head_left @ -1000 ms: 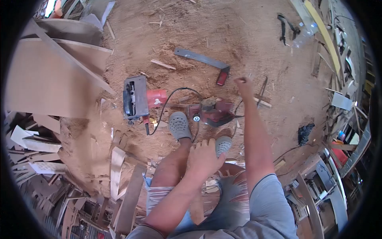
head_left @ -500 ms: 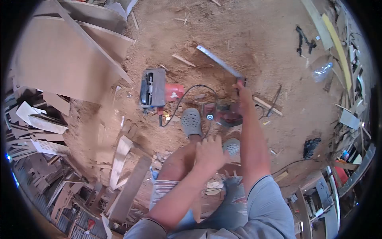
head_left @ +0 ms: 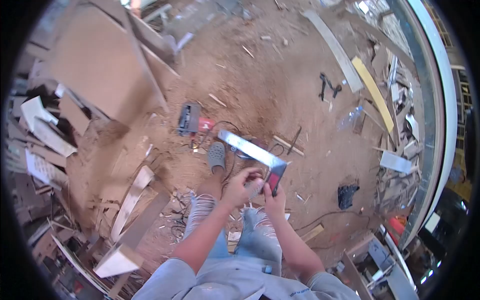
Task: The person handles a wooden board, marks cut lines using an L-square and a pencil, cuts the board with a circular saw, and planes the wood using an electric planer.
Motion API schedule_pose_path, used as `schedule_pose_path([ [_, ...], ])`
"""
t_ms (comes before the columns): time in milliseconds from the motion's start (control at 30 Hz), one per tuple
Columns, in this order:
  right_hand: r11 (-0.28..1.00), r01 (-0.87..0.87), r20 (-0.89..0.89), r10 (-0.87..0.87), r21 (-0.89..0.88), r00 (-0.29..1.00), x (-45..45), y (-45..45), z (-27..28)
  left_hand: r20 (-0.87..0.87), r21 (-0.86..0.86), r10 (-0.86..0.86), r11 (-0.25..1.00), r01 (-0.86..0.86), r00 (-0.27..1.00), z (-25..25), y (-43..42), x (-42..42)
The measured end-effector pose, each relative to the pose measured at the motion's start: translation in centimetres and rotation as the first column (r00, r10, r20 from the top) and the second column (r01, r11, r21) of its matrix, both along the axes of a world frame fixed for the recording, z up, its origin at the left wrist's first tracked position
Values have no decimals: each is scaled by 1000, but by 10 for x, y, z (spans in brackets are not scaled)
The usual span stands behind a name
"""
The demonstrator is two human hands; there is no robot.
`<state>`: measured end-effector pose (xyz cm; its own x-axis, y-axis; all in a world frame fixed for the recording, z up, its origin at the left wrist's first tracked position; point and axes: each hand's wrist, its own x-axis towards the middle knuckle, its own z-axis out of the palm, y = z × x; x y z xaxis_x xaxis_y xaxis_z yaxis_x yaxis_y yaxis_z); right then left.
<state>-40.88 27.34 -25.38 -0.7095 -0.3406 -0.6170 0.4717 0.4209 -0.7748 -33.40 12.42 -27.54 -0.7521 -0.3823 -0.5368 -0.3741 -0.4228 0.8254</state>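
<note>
My right hand (head_left: 274,197) grips the dark and red handle of a try square (head_left: 252,149), whose silver blade points up and to the left. Just left of it, my left hand (head_left: 239,189) has its fingers curled in; what they hold, if anything, I cannot make out. A circular saw (head_left: 189,120) with a red motor housing lies on the dirt floor beyond my hands. Another power tool (head_left: 243,154) is mostly hidden behind the square's blade. My left foot wears a grey clog (head_left: 216,155).
Large boards (head_left: 100,70) lean at the upper left. Wood offcuts (head_left: 132,200) pile up along the left. A yellow strip (head_left: 372,92) and a long pale board (head_left: 334,50) lie at the right, near scrap heaps. A black plastic piece (head_left: 347,196) rests on the floor.
My right hand has lifted the square off the floor area and brought it closer to my body. My left hand has come off my knee area to beside it. The view has shifted rightward.
</note>
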Motion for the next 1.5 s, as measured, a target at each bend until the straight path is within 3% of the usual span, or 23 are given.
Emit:
schedule_pose_path([
  [33, 995, 34, -35, -37, -91, 999, 17, 3, 25, -68, 46, -43, 998, 46, 997, 28, 7, -1],
  [100, 958, 75, -66, -97, -277, 993, 52, 8, 70, 178, -224, -236, 935, 273, 955, 116, 9, -1],
  [200, 920, -292, 102, 327, -259, 939, 66, 43, 97, 188, -357, -14, 931, 82, 982, 181, 26, 41],
  [300, 774, -502, -112, 501, -386, 858, 76, 22, 159, 146, -626, 121, 779, -3, 982, 237, 27, 105],
  [433, 687, -497, 97, 632, -530, 769, 96, -8, 228, 338, -742, 206, 659, 125, 918, 320, 16, 193],
  [567, 577, -579, 52, 733, -576, 678, 154, -44, 241, 451, -738, 197, 631, 239, 871, 354, 23, 278],
  [633, 492, -697, -23, 808, -521, 588, 185, -55, 230, 500, -703, 213, 665, 250, 839, 362, 33, 304],
  [733, 339, -857, -127, 901, -387, 414, 217, -59, 234, 487, -746, 248, 617, 251, 838, 347, 50, 342],
  [833, 296, -899, -45, 944, -324, 327, 235, -64, 250, 477, -766, 282, 597, 237, 832, 343, 54, 371],
  [933, 313, -885, -172, 906, -345, 387, 273, -65, 243, 504, -744, 242, 609, 275, 829, 346, 47, 404],
  [1133, 277, -931, -161, 934, -239, 319, 353, -86, 235, 508, -786, 251, 526, 324, 824, 331, 5, 510],
  [1267, 383, -898, -180, 888, -218, 423, 430, -87, 199, 379, -883, 227, 378, 278, 897, 309, -24, 580],
  [1333, 465, -864, -121, 863, -191, 491, 466, -89, 206, 320, -919, 53, 258, 297, 946, 286, -46, 613],
  [1433, 725, -667, 78, 685, -168, 725, 531, -81, 207, 322, -918, -221, 165, 361, 920, 257, -69, 657],
  [1467, 827, -539, -51, 538, -160, 841, 557, -78, 197, 315, -924, -299, 119, 362, 901, 252, -78, 664],
  [1500, 879, -445, -19, 448, -171, 894, 578, -75, 192, 309, -930, -360, 78, 358, 880, 251, -84, 672],
])
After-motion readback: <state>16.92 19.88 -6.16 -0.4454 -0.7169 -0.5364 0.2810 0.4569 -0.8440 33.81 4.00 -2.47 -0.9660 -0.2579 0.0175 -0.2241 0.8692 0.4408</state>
